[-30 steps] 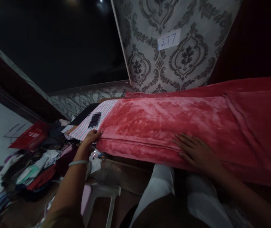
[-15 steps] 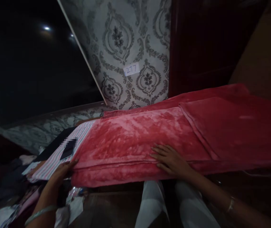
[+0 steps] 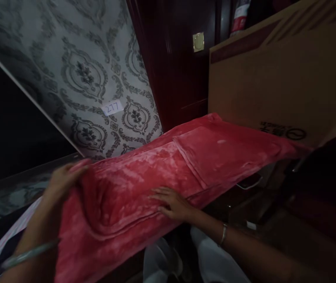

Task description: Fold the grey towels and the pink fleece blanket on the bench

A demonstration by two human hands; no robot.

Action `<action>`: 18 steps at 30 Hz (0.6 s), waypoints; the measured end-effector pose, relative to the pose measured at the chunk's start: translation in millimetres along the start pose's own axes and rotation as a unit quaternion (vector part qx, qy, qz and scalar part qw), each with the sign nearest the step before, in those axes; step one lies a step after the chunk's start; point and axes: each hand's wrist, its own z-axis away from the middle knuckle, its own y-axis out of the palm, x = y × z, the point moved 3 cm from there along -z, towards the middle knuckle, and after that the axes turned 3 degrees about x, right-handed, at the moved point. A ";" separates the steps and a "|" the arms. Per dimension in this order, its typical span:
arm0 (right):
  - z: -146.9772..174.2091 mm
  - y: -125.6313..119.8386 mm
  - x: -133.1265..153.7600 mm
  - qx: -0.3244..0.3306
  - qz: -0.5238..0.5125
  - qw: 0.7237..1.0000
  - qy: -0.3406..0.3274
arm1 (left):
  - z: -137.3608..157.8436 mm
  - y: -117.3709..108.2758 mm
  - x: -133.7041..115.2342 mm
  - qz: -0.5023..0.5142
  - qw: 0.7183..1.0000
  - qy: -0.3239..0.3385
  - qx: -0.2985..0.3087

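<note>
A plush red blanket (image 3: 144,173) lies folded in a long strip across the surface before me, with a folded flap at its right part. My left hand (image 3: 68,177) grips the left end and holds that edge raised, so the cloth curls up beside a deep crease. Fingers outstretched, my right hand (image 3: 172,202) rests flat on the blanket near its front edge. Beneath my left forearm a striped cloth (image 3: 15,232) shows in part at the lower left.
A big cardboard box (image 3: 262,86) stands behind the blanket's right end. At the back are a dark red door panel (image 3: 174,63) and patterned wallpaper (image 3: 97,59) with a paper label (image 3: 112,107) reading 277. A dark screen (image 3: 17,125) is on the left. My legs (image 3: 162,259) are below.
My left hand has lifted the blanket's left end and bent it upward. The view has turned right, bringing the cardboard box into sight. My right hand still lies on the blanket.
</note>
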 end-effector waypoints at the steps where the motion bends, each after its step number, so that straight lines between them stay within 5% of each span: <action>1: 2.8 -4.9 -1.3 -0.045 -0.030 0.998 0.011 | -7.7 20.9 -29.9 0.004 1.000 0.026 0.014; 5: 23.1 -24.8 -17.6 -0.222 -0.167 0.955 0.101 | 7.4 129.8 -105.1 -0.042 0.989 0.114 0.089; 10: 48.6 -33.0 -43.0 -0.287 -0.330 0.878 0.195 | 86.0 250.4 -99.0 -0.080 0.953 0.197 0.217; 13: 51.3 -35.2 -47.6 -0.281 -0.393 0.848 0.216 | 112.2 267.3 -86.8 -0.070 0.953 0.234 0.181; 18: 26.2 -48.7 -49.7 -0.262 -0.476 0.799 0.256 | 109.9 241.4 -86.1 0.026 0.972 0.214 0.090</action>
